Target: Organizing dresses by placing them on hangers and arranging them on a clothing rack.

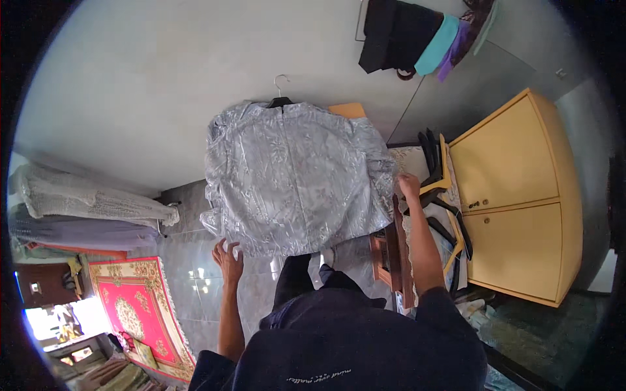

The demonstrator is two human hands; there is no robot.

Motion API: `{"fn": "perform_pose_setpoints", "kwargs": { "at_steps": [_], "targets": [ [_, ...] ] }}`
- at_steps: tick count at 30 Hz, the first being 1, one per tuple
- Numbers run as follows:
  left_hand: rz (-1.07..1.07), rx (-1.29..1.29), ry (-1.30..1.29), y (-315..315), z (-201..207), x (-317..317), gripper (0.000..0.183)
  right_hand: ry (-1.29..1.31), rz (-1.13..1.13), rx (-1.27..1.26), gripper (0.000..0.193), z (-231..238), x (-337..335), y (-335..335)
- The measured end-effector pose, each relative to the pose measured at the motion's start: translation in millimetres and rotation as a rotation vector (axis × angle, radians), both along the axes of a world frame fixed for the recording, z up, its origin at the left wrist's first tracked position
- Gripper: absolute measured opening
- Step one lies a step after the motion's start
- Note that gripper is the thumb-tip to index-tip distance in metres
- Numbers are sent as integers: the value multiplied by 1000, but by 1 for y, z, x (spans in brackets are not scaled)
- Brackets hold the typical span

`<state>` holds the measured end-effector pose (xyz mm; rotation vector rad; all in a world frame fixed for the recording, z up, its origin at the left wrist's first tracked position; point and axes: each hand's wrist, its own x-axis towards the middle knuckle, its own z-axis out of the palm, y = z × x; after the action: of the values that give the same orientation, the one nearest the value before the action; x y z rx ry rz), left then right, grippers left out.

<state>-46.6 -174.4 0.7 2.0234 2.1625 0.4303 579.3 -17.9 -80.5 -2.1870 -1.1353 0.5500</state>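
Ahead of and between the hands, a silver-grey, shiny floral-patterned fabric garment (287,179) points its neck away, its neck-to-hem axis running back toward the person. The left hand (229,262), fingers parted, is released near the hem; the right hand (409,186) curls beside a sleeve, its grip unclear.

The floor (202,313) is laid with glossy grey tiles that throw back patches of light. A red rug (140,287) with a gold floral border and pale fringe lies on it at left. At right, a brown wooden tabletop (398,242) bears a pale patterned cloth (409,158), with black hangers (430,153) and yellow hangers (446,163) on top.
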Motion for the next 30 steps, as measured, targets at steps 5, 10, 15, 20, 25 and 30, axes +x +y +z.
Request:
{"fn": "perform_pose_setpoints", "kwargs": {
  "at_steps": [5, 10, 15, 20, 25, 30],
  "targets": [
    [64, 33, -3, -4, 25, 14, 35, 374, -396, -322, 48, -32, 6, 60],
    [59, 60, -30, 1, 27, 8, 34, 486, -621, -193, 53, -80, 48, 78],
    [176, 93, -7, 15, 59, 4, 29, 705, -605, 147, 47, -32, -11, 96],
    [37, 232, -54, 56, 64, 15, 27, 4, -507, 622, 28, 44, -33, 103],
    [-86, 270, -145, 107, 75, 52, 29, -449, -47, 966, 13, 151, -156, 101],
    [-152, 307, -167, 127, 92, 83, 30, -485, 974, 693, 22, 125, -256, 25]
  ]
}}
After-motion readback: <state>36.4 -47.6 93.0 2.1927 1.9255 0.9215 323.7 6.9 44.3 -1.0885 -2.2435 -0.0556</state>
